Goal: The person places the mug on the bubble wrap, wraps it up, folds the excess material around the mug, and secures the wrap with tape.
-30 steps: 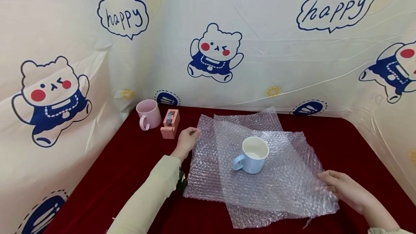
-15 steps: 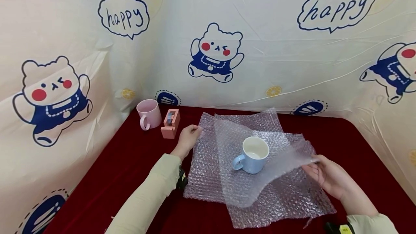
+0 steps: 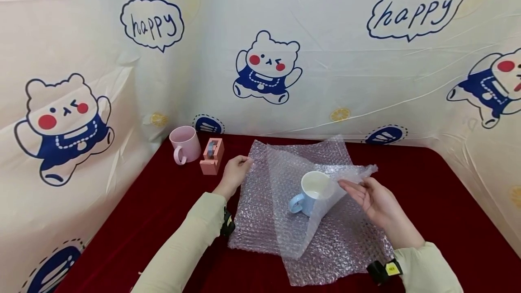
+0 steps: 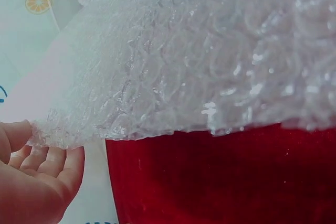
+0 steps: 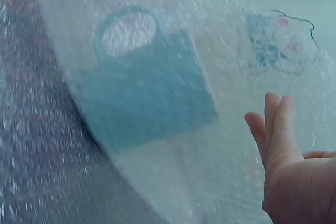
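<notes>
A light blue mug [image 3: 309, 196] with a white inside stands on overlapping sheets of clear bubble wrap [image 3: 321, 266], handle to the left. My left hand [image 3: 235, 175] pinches the left sheet's upper left corner between thumb and fingers; the left wrist view shows this grip on the bubble wrap [image 4: 173, 77]. On the mug's right, my right hand [image 3: 378, 202] holds the top sheet's raised edge near the thumb, several fingers stretched toward the mug. That sheet now stands against the mug's right side and partly veils it. The mug [image 5: 147, 93] shows through the film in the right wrist view.
At the back left of the dark red tabletop [image 3: 154, 220] stand a pink mug [image 3: 185, 144] and a pink tape dispenser [image 3: 212, 156] with a roll of tape. A white printed curtain [image 3: 325, 80] encloses the back and sides.
My right hand has lifted the top sheet's right edge and brought it left and away from me, up against the blue mug. The left hand stays nearly still at its corner.
</notes>
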Motion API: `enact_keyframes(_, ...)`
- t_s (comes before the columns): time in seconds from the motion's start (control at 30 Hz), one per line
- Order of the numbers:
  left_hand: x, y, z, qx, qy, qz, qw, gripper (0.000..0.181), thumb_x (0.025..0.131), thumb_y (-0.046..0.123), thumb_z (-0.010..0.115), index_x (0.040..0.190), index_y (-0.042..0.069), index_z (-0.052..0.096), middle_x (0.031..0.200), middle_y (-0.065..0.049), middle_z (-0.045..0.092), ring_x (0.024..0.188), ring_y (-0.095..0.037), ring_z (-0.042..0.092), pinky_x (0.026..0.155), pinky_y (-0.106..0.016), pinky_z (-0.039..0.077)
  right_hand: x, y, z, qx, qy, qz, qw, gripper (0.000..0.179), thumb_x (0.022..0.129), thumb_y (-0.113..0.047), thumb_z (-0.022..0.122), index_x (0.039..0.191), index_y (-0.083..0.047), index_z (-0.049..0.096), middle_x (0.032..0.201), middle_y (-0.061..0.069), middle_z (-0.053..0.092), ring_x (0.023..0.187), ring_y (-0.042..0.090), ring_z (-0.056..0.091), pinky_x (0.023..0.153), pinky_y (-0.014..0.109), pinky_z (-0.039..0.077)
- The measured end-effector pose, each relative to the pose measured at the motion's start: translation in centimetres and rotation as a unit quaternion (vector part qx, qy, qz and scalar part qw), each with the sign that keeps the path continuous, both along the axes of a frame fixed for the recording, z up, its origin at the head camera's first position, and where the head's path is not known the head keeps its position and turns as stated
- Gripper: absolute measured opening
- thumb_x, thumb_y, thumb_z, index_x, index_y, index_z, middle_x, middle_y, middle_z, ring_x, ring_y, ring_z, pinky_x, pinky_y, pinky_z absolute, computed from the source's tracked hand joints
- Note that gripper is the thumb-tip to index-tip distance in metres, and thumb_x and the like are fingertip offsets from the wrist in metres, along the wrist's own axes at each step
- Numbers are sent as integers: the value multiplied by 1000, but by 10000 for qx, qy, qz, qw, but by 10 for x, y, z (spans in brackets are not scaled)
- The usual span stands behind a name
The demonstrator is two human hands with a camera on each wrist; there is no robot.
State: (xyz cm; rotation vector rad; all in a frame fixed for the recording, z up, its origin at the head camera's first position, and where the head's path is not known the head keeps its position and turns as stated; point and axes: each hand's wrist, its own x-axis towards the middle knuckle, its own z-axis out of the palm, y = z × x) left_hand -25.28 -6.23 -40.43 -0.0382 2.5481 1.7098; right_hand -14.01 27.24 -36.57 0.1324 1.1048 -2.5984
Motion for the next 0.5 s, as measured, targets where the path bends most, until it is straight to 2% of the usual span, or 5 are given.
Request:
enact_keyframes(0.07,0,0,1,-12,16,-7,10000,31,100,20,49,120,-1,59,118,-20,62,101,-25,59,79,-31,48,-2,-6,2,233,-32,-76,9997,25,106,-23,22,94,-10,40,99,11,73,96,16,71,85,20,54)
enact_keyframes(0.17,0,0,1,-43,10,7,10000,31,100,21,49,120,-1,59,118,-19,63,99,-24,59,79,-31,49,-4,-14,2,751,39,-106,9971,23,105,-23,28,93,-10,42,98,7,72,95,13,70,85,19,54)
enact_keyframes(0.33,0,0,2,-49,-12,6,10000,31,100,21,50,121,-1,59,119,-20,63,101,-25,60,80,-32,50,-7,-21,-1,1751,345,-88,9839,24,104,-26,36,86,-13,45,99,-1,70,96,8,69,87,18,53)
enact_keyframes(0.43,0,-1,2,-65,-9,-43,10000,31,100,21,49,121,-1,59,119,-20,63,102,-26,60,80,-32,50,-7,-27,-3,2524,603,-118,9657,20,104,-21,36,91,-10,45,110,1,67,99,3,66,89,17,51)
enact_keyframes(0.5,-1,-2,3,-90,-29,-68,9999,31,101,20,48,121,-1,59,119,-20,63,101,-26,60,78,-31,50,-6,-32,-5,3159,800,-77,9454,18,104,-16,34,105,-2,45,124,10,60,107,3,62,92,13,48)
